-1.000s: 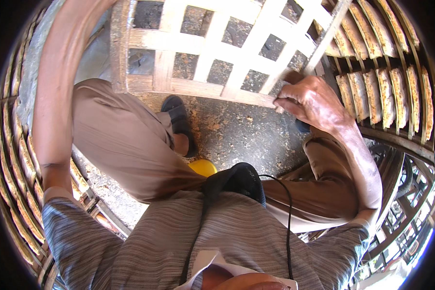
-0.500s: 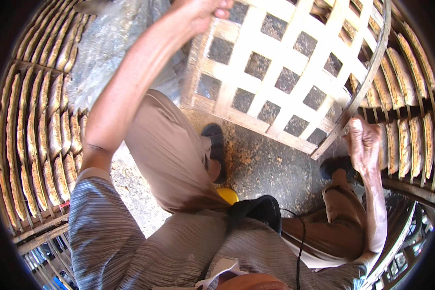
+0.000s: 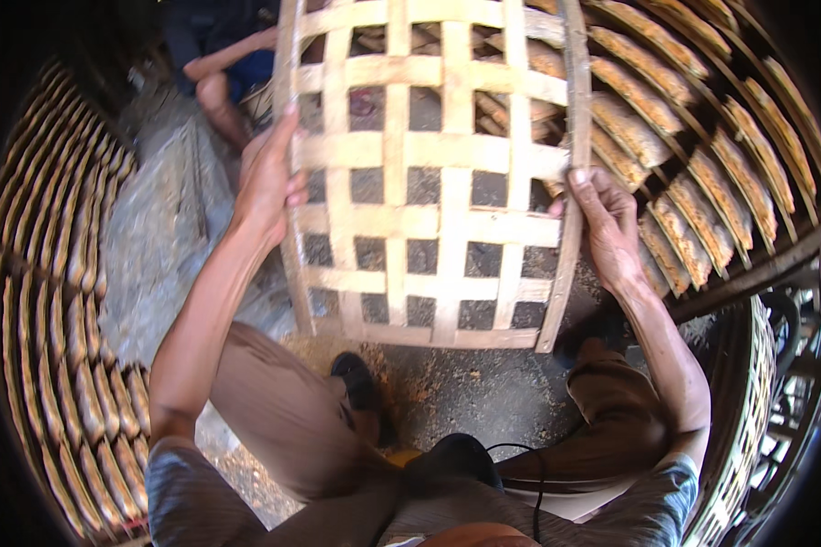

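Observation:
In front of me is a woven bamboo lattice tray (image 3: pixel 454 150), raised off the floor, with flat pale strips crossing and square gaps between them. My left hand (image 3: pixel 269 182) grips its left side rail, thumb on top and fingers curled under. The right side rail is held by my right hand (image 3: pixel 602 223), thumb along the edge and fingers wrapped behind it. The tray stands nearly straight in view, its near edge above my feet. No load shows on the lattice; the floor appears through the gaps. Its far end runs out of view at the top.
Racks of long brown-edged slabs stand at left (image 3: pixel 64 337) and right (image 3: pixel 693 201). A crumpled clear plastic sheet (image 3: pixel 160 242) lies at left. Another person's arm (image 3: pixel 228 55) shows at the upper left. Crumbs dot the grey floor (image 3: pixel 447 392). More lattice trays (image 3: pixel 734 438) stand at lower right.
The tray has turned from a slant to nearly straight and moved left. My left hand has come down along its left rail; my right hand has moved farther up and left.

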{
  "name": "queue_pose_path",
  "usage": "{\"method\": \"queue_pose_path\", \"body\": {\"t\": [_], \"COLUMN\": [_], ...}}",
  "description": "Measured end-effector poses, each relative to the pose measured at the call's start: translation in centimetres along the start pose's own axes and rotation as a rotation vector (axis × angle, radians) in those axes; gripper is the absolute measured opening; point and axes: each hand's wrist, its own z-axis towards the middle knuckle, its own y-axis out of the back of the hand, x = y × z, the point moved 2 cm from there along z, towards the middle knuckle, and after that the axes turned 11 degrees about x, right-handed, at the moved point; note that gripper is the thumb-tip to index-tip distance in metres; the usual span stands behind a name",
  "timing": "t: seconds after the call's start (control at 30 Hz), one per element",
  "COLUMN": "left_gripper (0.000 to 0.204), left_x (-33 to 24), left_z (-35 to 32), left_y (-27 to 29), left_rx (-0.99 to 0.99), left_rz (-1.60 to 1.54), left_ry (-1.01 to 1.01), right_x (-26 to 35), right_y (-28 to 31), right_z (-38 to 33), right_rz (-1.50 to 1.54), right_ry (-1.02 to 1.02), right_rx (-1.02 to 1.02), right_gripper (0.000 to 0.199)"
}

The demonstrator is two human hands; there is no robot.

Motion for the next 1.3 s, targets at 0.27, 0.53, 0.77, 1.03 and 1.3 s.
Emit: {"method": "queue_pose_path", "body": {"t": [0.27, 0.53, 0.77, 1.03, 1.3], "left_gripper": [0.038, 0.042, 0.038, 0.038, 0.038], "left_x": [-1.1, -1.0, -0.9, -0.5, -0.3], "left_z": [-1.2, -1.5, -2.5, -3.2, -3.4], "left_y": [-1.2, -0.6, -0.8, -0.7, -1.3], "left_rx": [0.046, 0.054, 0.091, 0.117, 0.140], "left_rz": [-0.007, 0.019, 0.121, 0.215, 0.298], "left_ry": [-0.094, -0.138, -0.218, -0.274, -0.296], "right_x": [0.1, 1.9, 3.4, 6.6, 5.2], "right_y": [1.7, 2.3, 3.8, 5.0, 6.0], "right_z": [-0.5, -0.9, -1.1, -2.7, -2.5], "right_rz": [0.155, 0.156, 0.043, -1.030, -1.536], "right_ry": [0.056, 0.106, 0.297, 0.550, 0.468], "right_rx": [0.081, 0.037, -0.144, -0.448, -0.468], "right_gripper": [0.021, 0.022, 0.039, 0.046, 0.020]}}
